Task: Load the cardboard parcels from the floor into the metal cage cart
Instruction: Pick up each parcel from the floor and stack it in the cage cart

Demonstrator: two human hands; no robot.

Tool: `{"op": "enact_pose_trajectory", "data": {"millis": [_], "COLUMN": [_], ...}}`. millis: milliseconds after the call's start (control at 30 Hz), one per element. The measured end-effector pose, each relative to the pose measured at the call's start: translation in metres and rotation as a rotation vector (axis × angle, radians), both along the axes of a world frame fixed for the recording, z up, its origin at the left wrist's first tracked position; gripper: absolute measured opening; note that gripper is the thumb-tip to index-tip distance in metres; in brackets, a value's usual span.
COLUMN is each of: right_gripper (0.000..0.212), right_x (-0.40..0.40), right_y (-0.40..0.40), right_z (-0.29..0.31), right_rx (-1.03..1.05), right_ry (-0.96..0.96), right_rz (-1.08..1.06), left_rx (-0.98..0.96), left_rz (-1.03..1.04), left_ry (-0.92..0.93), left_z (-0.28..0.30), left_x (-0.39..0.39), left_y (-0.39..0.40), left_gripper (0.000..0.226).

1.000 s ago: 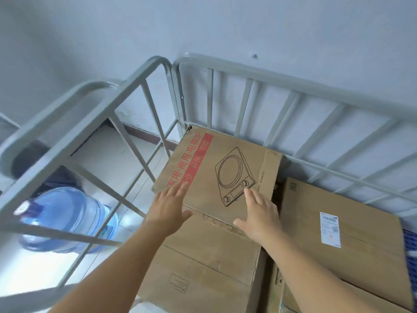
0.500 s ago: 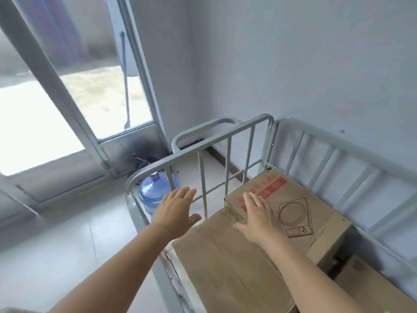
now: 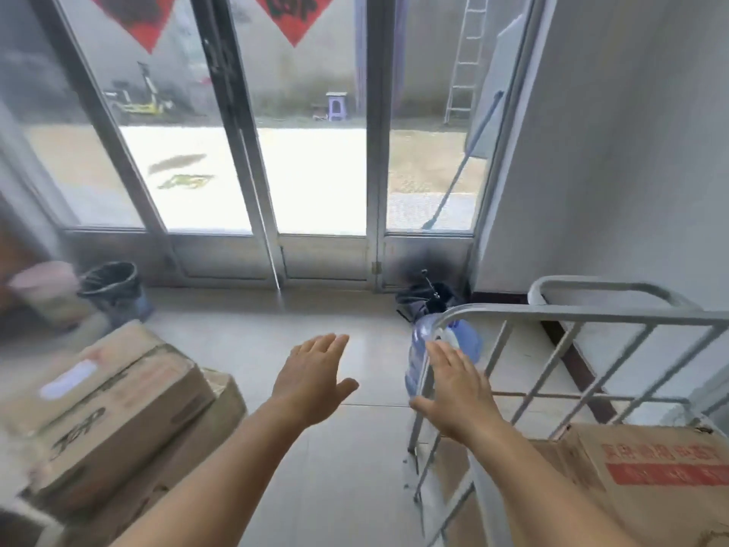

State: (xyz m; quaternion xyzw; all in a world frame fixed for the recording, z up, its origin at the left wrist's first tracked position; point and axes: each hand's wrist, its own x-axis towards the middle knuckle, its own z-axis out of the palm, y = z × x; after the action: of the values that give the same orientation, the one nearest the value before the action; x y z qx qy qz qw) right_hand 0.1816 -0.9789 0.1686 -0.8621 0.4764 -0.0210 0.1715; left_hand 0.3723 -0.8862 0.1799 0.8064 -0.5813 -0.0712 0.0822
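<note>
Two cardboard parcels are stacked on the floor at the lower left: the upper parcel (image 3: 106, 404) with a white label lies tilted on a lower parcel (image 3: 197, 440). The grey metal cage cart (image 3: 560, 313) stands at the right, and a red-labelled parcel (image 3: 651, 467) sits inside it. My left hand (image 3: 313, 379) hovers over the tiled floor, fingers spread, holding nothing. My right hand (image 3: 457, 392) hangs in front of the cart's near corner, also empty with fingers apart.
A blue water jug (image 3: 469, 337) lies on the floor behind the cart rail. A dark bag (image 3: 426, 298) sits by the glass doors (image 3: 315, 152). A black bin (image 3: 114, 286) and a pink bucket (image 3: 47, 290) stand at the far left. A wall runs behind the cart.
My view has swung left from the cart toward the doors and floor. Both hands have lifted off the red-labelled parcel in the cart and now float empty.
</note>
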Motion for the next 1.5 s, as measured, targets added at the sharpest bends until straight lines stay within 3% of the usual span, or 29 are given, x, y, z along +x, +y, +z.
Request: {"op": "enact_pose_trajectory", "data": {"millis": [333, 767, 1300, 1500], "right_gripper": [0.086, 0.085, 0.073, 0.089], "right_x": [0.212, 0.421, 0.663, 0.744], "right_y": [0.083, 0.163, 0.061, 0.026], "right_z": [-0.02, -0.053, -0.162, -0.226], "right_rx": [0.033, 0.09, 0.155, 0.182], "right_ry": [0.074, 0.15, 0.308, 0.392], "right_rz": [0.332, 0.573, 0.802, 0.81], "left_rx": [0.098, 0.101, 0.312, 0.331], "left_rz": [0.363, 0.828, 1.282, 1.442], "left_ry": [0.057, 0.234, 0.425, 0.496], "left_z": [-0.031, -0.077, -0.177, -0.231], "left_x": [0.171, 0.332, 0.498, 0.559], "left_y": [0.147, 0.303, 0.263, 0.252], "left_gripper": [0.065, 0.073, 0.075, 0.075]}}
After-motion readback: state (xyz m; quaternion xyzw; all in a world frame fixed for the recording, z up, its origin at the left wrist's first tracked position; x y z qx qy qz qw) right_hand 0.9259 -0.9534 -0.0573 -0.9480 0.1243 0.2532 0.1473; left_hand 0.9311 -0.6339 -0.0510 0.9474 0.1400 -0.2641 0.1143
